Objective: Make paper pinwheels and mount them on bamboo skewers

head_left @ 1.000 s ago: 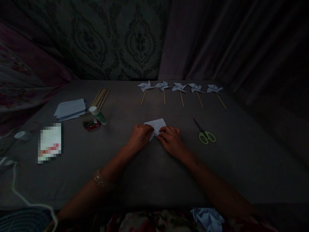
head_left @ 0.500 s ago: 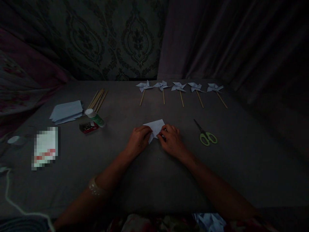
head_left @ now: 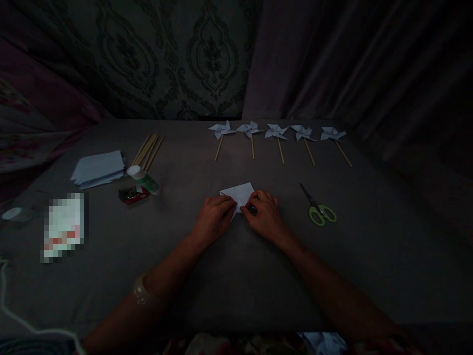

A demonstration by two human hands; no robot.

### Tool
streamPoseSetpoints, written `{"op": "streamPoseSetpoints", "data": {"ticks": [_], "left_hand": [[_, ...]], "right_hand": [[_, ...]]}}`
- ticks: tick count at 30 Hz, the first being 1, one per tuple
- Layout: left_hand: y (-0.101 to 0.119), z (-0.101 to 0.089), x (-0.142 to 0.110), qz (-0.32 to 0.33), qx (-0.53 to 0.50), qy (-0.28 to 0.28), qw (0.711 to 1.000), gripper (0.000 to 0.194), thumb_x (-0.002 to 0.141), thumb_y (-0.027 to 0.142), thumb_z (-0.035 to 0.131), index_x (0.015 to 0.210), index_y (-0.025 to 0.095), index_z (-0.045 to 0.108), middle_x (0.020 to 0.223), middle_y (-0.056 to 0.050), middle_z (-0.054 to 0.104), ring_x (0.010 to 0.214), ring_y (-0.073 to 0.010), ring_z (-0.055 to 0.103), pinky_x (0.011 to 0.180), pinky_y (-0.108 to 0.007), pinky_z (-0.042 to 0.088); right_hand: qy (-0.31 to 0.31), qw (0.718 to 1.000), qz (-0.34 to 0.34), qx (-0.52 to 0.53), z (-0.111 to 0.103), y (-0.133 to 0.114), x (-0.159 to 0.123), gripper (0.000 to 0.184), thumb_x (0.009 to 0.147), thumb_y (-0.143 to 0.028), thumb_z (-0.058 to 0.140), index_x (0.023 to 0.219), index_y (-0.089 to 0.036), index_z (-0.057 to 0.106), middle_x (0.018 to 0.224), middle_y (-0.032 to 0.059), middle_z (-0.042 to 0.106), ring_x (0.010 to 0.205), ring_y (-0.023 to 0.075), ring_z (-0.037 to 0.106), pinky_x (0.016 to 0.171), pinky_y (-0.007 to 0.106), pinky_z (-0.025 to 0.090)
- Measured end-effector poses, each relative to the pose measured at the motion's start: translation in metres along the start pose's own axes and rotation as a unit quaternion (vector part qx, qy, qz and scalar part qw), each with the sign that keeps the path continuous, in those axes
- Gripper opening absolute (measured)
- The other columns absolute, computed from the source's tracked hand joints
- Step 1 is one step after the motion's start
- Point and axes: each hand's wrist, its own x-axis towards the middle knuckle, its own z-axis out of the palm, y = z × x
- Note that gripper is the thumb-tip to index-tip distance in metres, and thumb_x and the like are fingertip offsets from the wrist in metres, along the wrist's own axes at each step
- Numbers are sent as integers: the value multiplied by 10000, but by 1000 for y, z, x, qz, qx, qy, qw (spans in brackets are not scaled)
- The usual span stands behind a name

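Observation:
A white sheet of paper (head_left: 238, 190), partly folded, lies on the grey cloth between my hands. My left hand (head_left: 214, 217) pinches its left lower part, fingers bent and pressed together. On the other side, my right hand (head_left: 265, 212) pinches the right lower part between thumb and fingers. A small folded point of paper stands up between the fingertips, and the fingers cover part of the near edge. To the right of my right hand lies a pair of scissors (head_left: 318, 209) with green handles, blades pointing away.
Several paper pinwheels (head_left: 276, 131) on sticks lie in a row at the back. On the left are a paper stack (head_left: 99, 169), wooden sticks (head_left: 149, 150), a glue stick (head_left: 144, 179), a small red box (head_left: 133, 195) of metal bits and a blurred-out packet (head_left: 64, 227).
Both hands stay on the paper with their fingertips a little closer in, and a small folded point now rises between them. The view has shifted slightly.

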Motion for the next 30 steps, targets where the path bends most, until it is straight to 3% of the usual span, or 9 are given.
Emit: {"op": "streamPoseSetpoints", "data": {"ticks": [30], "left_hand": [[4,3,-4,23,70,-15,997,245,919,239,496,1052,240,701,1068,-67,665,1002,-218,582,907,-415,373]], "right_hand": [[-7,999,37,3,1,0,1,183,825,-322,626,689,-200,641,919,60,612,953,229,558,846,404,365]]}}
